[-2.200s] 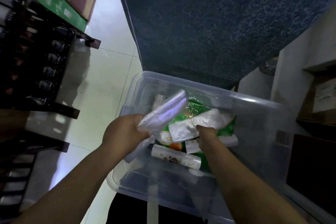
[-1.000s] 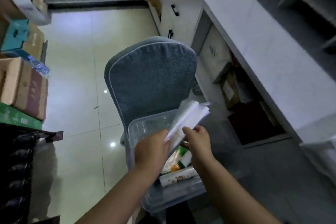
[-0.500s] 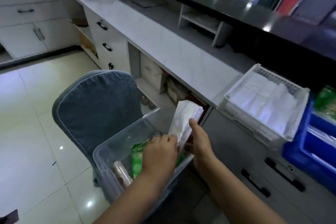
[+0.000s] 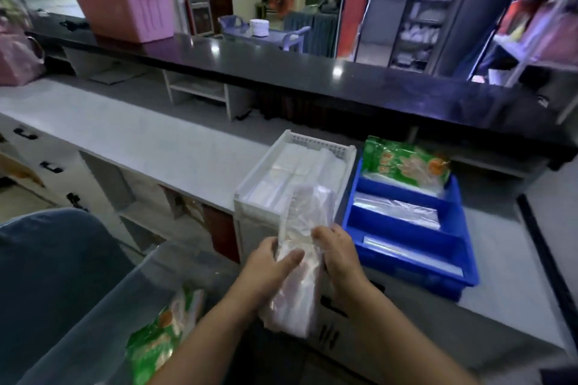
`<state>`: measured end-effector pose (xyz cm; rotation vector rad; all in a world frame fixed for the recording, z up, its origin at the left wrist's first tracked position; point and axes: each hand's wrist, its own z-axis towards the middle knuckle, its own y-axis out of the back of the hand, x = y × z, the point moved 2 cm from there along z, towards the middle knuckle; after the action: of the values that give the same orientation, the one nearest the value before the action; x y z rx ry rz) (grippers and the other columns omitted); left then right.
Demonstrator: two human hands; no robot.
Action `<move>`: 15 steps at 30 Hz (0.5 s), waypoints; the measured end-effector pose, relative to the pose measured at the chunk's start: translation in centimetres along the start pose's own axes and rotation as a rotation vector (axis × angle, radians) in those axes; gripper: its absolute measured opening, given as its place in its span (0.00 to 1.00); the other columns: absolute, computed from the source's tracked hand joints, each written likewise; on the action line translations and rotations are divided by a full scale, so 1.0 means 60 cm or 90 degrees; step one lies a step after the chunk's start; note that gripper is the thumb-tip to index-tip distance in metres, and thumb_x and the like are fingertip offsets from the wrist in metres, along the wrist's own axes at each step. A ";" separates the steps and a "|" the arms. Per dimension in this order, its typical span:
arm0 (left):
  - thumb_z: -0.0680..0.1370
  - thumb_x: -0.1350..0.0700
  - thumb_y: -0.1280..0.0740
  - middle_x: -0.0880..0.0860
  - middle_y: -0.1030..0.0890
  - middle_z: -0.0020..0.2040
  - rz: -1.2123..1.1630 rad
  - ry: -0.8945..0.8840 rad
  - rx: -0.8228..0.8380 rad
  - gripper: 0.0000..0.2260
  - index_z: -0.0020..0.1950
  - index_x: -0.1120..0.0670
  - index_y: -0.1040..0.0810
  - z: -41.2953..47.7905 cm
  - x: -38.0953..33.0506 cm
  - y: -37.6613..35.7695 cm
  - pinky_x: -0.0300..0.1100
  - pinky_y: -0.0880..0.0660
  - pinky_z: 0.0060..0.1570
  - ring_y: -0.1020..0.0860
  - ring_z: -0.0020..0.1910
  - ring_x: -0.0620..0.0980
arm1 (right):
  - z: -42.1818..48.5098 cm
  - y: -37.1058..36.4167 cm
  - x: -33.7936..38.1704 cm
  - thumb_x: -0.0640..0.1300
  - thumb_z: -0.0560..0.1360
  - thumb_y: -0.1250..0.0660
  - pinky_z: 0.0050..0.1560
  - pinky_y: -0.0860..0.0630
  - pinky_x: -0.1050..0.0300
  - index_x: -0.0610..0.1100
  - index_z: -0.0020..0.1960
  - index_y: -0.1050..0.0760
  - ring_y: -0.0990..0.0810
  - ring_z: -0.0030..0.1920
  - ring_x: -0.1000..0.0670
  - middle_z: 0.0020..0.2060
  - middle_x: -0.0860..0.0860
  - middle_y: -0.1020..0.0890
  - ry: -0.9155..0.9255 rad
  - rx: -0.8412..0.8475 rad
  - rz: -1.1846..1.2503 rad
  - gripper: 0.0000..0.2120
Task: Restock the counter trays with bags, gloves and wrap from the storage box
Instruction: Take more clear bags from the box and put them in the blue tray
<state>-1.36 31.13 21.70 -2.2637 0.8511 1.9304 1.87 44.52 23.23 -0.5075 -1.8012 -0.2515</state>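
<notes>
Gripping a pack of clear bags [image 4: 300, 253] w/ both hands: left hand [image 4: 269, 269] wrapped round its left side, thumb across the front; right hand [image 4: 336, 256] closed on the right edge. Pack stands near upright, just in front of the white tray [image 4: 247, 194], not in it yet. Looks like the carry step, box to counter.

Next move, I'd say: lift over the tray's front wall and lay the pack flat on the stack. It's floppy plastic, so support both ends or it'll sag and slide.

White tray already holds folded clear bags. Blue tray [image 4: 406, 262] beside it, touching or nearly: green printed packets [image 4: 403, 162] in the back compartment, clear film in the middle, a thin clear pack in front. Storage box [image 4: 103, 316] sits low left, green packet [image 4: 156, 344] inside.
</notes>
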 end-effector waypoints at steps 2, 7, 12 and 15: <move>0.75 0.54 0.31 0.51 0.17 0.50 -0.074 -0.015 0.018 0.11 0.55 0.54 0.25 0.014 -0.038 -0.069 0.28 0.25 0.35 0.18 0.41 0.42 | 0.015 0.069 0.018 0.41 0.72 0.36 0.44 0.20 0.45 0.43 0.50 0.25 0.17 0.44 0.41 0.45 0.41 0.18 0.014 -0.013 0.012 0.07; 0.77 0.56 0.36 0.50 0.19 0.47 -0.118 -0.045 -0.010 0.05 0.52 0.53 0.26 0.045 -0.125 -0.210 0.32 0.25 0.35 0.20 0.45 0.44 | 0.061 0.215 0.038 0.45 0.73 0.31 0.50 0.19 0.42 0.42 0.57 0.27 0.16 0.47 0.42 0.50 0.42 0.16 -0.006 0.004 0.088 0.15; 0.78 0.57 0.40 0.50 0.23 0.47 -0.109 -0.044 -0.032 0.02 0.50 0.52 0.30 0.088 -0.162 -0.300 0.40 0.28 0.41 0.24 0.46 0.45 | 0.088 0.311 0.035 0.44 0.70 0.28 0.50 0.20 0.43 0.40 0.57 0.24 0.16 0.49 0.40 0.48 0.40 0.15 -0.126 0.076 0.126 0.17; 0.76 0.57 0.38 0.55 0.22 0.47 -0.114 -0.014 -0.015 0.02 0.45 0.50 0.30 0.115 -0.176 -0.332 0.46 0.25 0.45 0.23 0.46 0.51 | 0.099 0.345 0.042 0.36 0.70 0.30 0.41 0.19 0.52 0.42 0.55 0.22 0.15 0.46 0.43 0.45 0.43 0.14 -0.090 0.113 0.100 0.14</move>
<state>0.27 54.57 23.77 -2.2399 0.6036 1.8930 5.81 65.82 22.08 -0.5489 -1.8886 0.0539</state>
